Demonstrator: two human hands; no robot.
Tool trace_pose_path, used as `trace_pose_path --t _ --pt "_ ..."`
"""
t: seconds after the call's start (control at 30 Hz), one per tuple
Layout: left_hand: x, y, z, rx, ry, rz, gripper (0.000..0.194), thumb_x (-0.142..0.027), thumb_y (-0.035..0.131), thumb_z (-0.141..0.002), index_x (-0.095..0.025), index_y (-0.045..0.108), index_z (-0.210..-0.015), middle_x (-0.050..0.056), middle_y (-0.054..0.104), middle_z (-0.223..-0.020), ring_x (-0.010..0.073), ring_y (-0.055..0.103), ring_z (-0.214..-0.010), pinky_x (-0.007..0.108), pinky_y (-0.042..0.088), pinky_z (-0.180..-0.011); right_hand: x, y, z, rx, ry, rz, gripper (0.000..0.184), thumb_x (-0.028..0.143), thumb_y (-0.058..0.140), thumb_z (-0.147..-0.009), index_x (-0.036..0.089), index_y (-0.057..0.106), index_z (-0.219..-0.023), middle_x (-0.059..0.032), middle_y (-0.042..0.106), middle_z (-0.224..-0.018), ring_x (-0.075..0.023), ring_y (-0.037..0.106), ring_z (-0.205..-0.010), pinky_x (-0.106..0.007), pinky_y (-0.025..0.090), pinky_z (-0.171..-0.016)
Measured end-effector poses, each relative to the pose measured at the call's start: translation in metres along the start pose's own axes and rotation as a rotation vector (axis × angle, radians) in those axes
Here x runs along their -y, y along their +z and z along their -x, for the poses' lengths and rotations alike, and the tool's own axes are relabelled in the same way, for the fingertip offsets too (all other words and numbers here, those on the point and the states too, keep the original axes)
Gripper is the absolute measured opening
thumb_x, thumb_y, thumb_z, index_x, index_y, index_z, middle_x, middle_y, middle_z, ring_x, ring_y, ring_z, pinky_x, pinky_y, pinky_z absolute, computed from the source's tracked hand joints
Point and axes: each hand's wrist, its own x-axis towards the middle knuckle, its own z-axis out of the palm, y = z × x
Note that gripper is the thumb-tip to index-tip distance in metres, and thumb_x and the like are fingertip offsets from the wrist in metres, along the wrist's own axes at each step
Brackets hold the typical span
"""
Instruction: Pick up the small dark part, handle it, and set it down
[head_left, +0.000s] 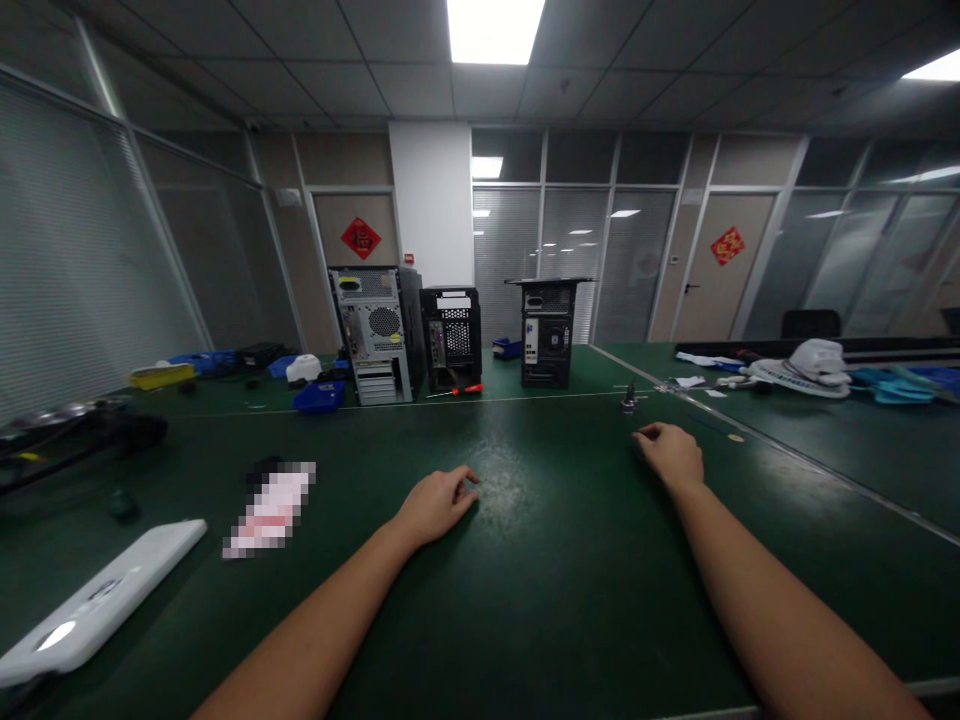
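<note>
Grip: left hand (437, 507), right hand (673, 455) curled | 1 metal clump (628, 402) | 3 computers (451, 345)

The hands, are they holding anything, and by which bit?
Nothing shows in the left hand. The right hand is apart from the small metal piece; whether it hides something small can't be told.
</note>
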Motion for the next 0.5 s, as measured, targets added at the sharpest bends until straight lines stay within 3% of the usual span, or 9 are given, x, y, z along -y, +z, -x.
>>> trace_pose_path --t 0.2,0.5 --pt "-0.0019 -0.0008 0.0005 0.006 -0.005 -0.002 0.028 -0.038 0.056 -0.095 -0.024 0.064 -0.117 -0.001 0.067 -0.079 0.0168 0.062 -0.073 0.025 0.039 -0.064 0.0013 -0.0007 0.0009 0.017 0.025 0.012 0.043 0.05 0.05 -0.091 0.023 0.074 -0.113 -0.0131 0.074 -0.104 -0.0307 0.068 -0.094 -0.041 0.051 -0.079" --pt "0.0 0.0017 -0.0002 0.001 -0.008 -0.017 0.027 -0.038 0.056 -0.094 -0.024 0.064 -0.116 -0.001 0.067 -0.078 0.0169 0.063 -0.073 0.025 0.04 -0.063 0.0009 0.0009 -0.0002 0.027 0.1 0.031 0.041 0.056 0.054 -0.087 0.023 0.074 -0.1 -0.0135 0.073 -0.097 -0.0314 0.069 -0.092 -0.04 0.052 -0.077"
